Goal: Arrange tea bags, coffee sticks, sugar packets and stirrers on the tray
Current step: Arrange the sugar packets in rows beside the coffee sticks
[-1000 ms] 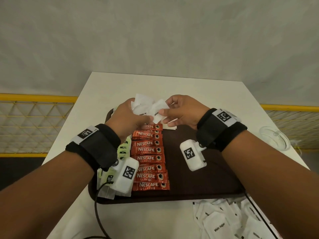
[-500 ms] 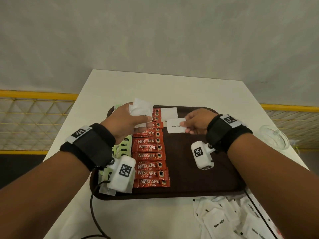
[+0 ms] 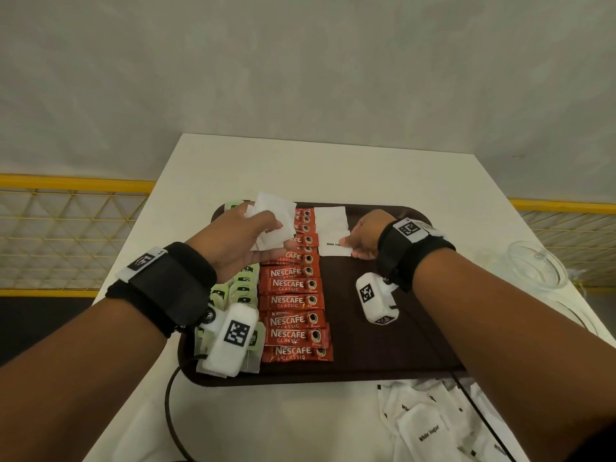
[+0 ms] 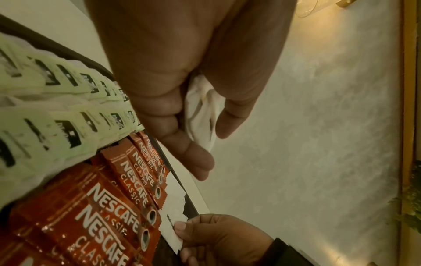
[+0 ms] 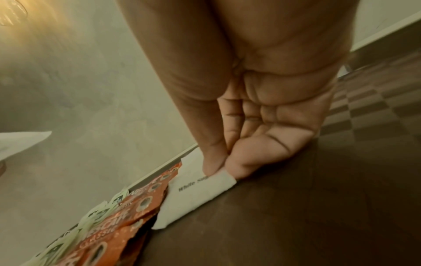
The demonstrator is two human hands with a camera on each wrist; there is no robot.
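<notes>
We work at a white table (image 3: 333, 168) set against a grey wall, with a yellow mesh railing (image 3: 73, 228) on both sides.

Our right hand (image 3: 363, 235) pinches one white sugar packet (image 3: 333, 248) between thumb and curled fingers; in the right wrist view the fingertips (image 5: 214, 167) press its near corner down onto the brown tray (image 3: 383, 345). This packet lies just beside the coffee sticks (image 3: 295, 301) and touches a second sugar packet (image 3: 331, 220) already lying flat toward the tray's far edge. Our left hand (image 3: 240, 241) grips a small bunch of sugar packets (image 3: 275, 221), thumb closed over them and fingers curled behind, held above the far end of the coffee row.

The red coffee sticks run in an overlapping column from the tray's near edge to its far edge. Green tea bags (image 3: 240, 288) line the tray's left side, partly hidden by our left wrist and its white camera block (image 3: 233, 338). A heap of loose sugar packets (image 3: 423, 425) lies off the tray by the table's near right corner, and a clear glass dish (image 3: 536, 268) stands near the table's right edge.

Half a second ago the right hand held its packet slightly above the tray; now it rests on the tray, tucked close below the first packet. A second ago both hands met over the bunch at the tray's far edge.
</notes>
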